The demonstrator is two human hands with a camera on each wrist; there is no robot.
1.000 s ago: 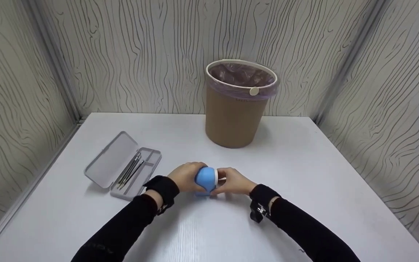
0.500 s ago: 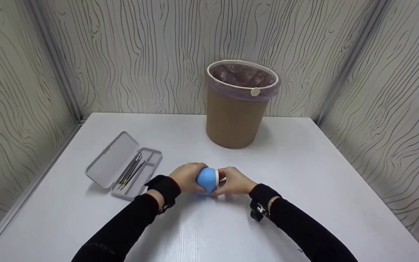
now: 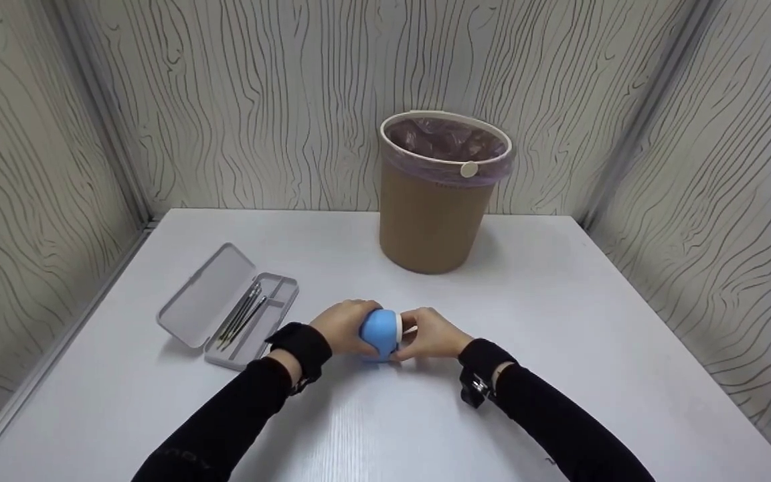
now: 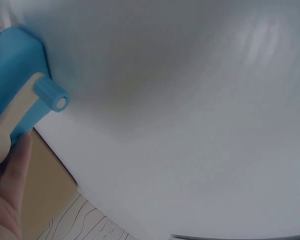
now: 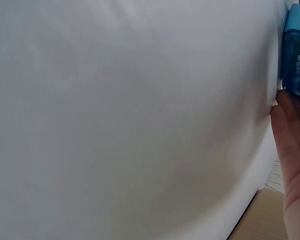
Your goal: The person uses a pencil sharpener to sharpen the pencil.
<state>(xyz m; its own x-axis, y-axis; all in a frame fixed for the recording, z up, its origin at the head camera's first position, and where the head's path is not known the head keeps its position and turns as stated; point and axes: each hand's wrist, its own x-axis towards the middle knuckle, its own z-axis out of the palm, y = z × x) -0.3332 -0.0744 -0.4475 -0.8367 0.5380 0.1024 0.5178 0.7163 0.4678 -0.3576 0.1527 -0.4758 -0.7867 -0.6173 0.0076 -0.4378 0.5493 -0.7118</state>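
Observation:
A rounded blue pencil sharpener [image 3: 380,328] with a white rim lies low over the table at the centre of the head view. My left hand [image 3: 342,327] grips its blue body from the left, fingers over the top and thumb below. On the other side my right hand [image 3: 434,335] pinches the white-rimmed end between fingers and thumb. In the left wrist view a cream crank handle [image 4: 21,105] with a blue knob sticks out. The right wrist view shows a translucent dark-blue bin [image 5: 296,65] with lettering, the fingertips against its edge. Both palms partly hide the sharpener.
An open grey pencil case [image 3: 198,294] with several thin dark sticks [image 3: 241,318] inside lies to the left. A brown trash bin [image 3: 429,227] lined with a purple bag stands behind the hands. Patterned panels enclose the white table [image 3: 559,321] at the back and sides.

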